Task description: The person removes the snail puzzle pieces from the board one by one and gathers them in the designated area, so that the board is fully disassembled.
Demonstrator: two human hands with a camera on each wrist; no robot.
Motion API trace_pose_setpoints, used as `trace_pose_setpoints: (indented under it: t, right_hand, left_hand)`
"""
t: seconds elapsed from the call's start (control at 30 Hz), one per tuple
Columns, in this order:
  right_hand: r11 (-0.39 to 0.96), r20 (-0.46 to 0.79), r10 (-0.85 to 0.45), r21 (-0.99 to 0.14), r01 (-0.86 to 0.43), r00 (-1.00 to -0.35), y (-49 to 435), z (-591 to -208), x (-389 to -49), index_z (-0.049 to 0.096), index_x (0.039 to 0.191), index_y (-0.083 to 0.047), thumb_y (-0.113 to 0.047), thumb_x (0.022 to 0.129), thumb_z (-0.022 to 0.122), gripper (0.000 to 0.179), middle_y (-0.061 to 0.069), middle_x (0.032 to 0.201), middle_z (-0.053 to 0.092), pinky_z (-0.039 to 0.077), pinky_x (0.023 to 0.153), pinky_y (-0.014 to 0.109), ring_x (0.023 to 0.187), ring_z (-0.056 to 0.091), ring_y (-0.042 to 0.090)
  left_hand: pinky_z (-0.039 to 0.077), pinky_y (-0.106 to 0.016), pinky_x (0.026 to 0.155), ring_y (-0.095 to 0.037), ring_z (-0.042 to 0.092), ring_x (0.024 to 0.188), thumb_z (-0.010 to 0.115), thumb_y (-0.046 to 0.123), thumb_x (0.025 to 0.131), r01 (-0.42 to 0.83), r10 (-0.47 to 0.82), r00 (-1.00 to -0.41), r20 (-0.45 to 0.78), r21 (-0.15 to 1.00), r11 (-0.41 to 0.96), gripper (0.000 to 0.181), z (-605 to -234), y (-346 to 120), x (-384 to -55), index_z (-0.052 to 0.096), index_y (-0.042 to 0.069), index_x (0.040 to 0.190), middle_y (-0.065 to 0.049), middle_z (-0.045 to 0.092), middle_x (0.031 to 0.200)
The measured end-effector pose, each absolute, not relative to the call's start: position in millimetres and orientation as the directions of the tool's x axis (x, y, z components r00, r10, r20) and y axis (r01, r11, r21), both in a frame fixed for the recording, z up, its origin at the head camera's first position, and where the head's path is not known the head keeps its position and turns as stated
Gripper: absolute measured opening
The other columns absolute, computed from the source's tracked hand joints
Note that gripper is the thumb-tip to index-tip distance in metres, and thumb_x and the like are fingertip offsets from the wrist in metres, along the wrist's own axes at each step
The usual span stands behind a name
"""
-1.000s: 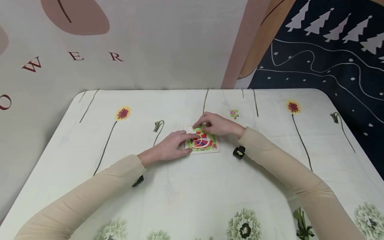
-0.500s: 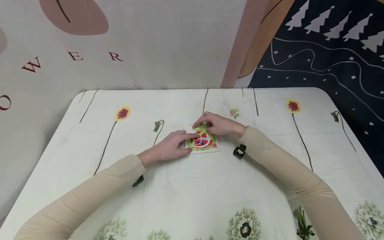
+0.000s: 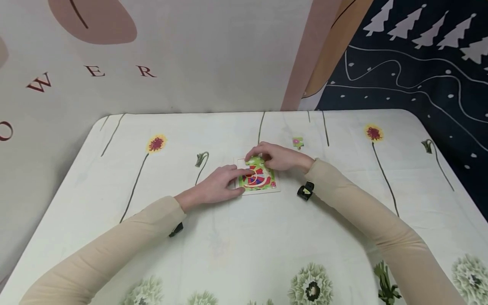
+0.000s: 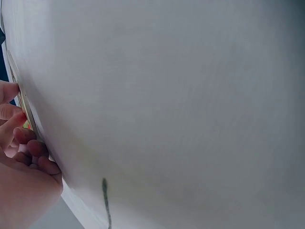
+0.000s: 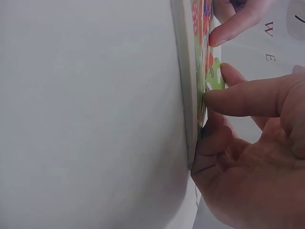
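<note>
A small jigsaw puzzle point(image 3: 259, 183) with a red, blue and green picture lies in a pale tray near the middle of the table. My right hand point(image 3: 277, 157) is over its far edge and pinches a green puzzle piece point(image 3: 255, 160) between thumb and fingers. In the right wrist view this green piece point(image 5: 218, 76) stands tilted up from the picture. From the left, my left hand point(image 3: 217, 185) rests its extended index finger on the picture, with the thumb at the near left corner. The left wrist view shows its other fingers point(image 4: 35, 145) bent beside the tray.
A loose puzzle piece point(image 3: 298, 142), green with a pink patch, lies beyond my right hand. The white tablecloth point(image 3: 244, 245) has printed flowers. A pale printed wall hanging point(image 3: 213, 55) and a dark one with trees point(image 3: 400, 72) stand behind and right of the table.
The green piece in my right hand has tipped up slightly, and more of its face shows. My left hand stays in place on the puzzle.
</note>
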State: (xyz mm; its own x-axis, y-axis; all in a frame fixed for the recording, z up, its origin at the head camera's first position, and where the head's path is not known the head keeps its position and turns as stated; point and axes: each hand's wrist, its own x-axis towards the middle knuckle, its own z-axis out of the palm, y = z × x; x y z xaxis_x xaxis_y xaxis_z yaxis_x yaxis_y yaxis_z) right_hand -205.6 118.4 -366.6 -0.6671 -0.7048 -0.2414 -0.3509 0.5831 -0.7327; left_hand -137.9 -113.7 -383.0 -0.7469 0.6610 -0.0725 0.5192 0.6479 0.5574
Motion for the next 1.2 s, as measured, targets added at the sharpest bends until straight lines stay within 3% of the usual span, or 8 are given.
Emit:
trace_pose_setpoints:
  t: [0.23,0.53,0.73,0.93,1.2]
  right_hand:
    - [0.540,-0.203,-0.711,-0.770,-0.339,-0.673,121.4,-365.1,-204.0,0.064,0.132,-0.012,0.008,0.093,0.048,0.046,0.013,0.133,0.057,0.038,0.092,0.036,0.109,0.048,0.026]
    - [0.563,-0.213,-0.651,-0.779,-0.276,-0.728,118.7,-368.9,-207.9,0.062,0.129,-0.007,-0.010,0.102,0.050,0.029,0.011,0.118,0.065,0.042,0.090,0.034,0.100,0.053,0.023]
    - [0.584,-0.223,-0.606,-0.776,-0.237,-0.763,115.8,-369.5,-209.1,0.066,0.118,-0.006,-0.009,0.103,0.050,0.022,0.011,0.115,0.066,0.041,0.088,0.033,0.098,0.052,0.022]
    - [0.577,-0.224,-0.591,-0.788,-0.213,-0.775,115.3,-369.4,-210.0,0.065,0.118,-0.007,-0.009,0.102,0.050,0.022,0.011,0.108,0.063,0.040,0.080,0.030,0.090,0.051,0.020]
    - [0.556,-0.209,-0.591,-0.805,-0.206,-0.779,117.8,-372.9,-213.3,0.066,0.116,-0.006,-0.009,0.102,0.050,0.021,0.012,0.110,0.065,0.041,0.082,0.030,0.091,0.053,0.020]
  left_hand:
    - [0.031,-0.026,0.068,-0.014,0.038,0.072,0.068,0.021,0.090,0.517,0.660,-0.748,-0.073,0.560,0.647,0.052,-382.9,-113.6,-138.1,0.058,0.015,0.141,-0.001,0.047,0.082]
    - [0.031,-0.026,0.068,-0.014,0.039,0.072,0.068,0.021,0.090,0.504,0.655,-0.751,-0.087,0.565,0.653,0.051,-382.1,-113.4,-137.8,0.058,0.016,0.140,-0.002,0.048,0.083]
    - [0.031,-0.026,0.067,-0.013,0.038,0.071,0.068,0.020,0.090,0.515,0.662,-0.746,-0.071,0.569,0.641,0.050,-382.3,-113.2,-138.0,0.060,0.017,0.139,-0.001,0.046,0.081]
    - [0.031,-0.026,0.067,-0.013,0.038,0.071,0.067,0.020,0.090,0.540,0.676,-0.736,-0.045,0.562,0.626,0.048,-382.9,-114.2,-138.0,0.061,0.016,0.138,-0.001,0.046,0.080]
    - [0.031,-0.025,0.066,-0.012,0.038,0.070,0.067,0.020,0.091,0.549,0.681,-0.731,-0.037,0.562,0.619,0.047,-384.2,-114.6,-138.0,0.062,0.016,0.137,-0.002,0.047,0.080]
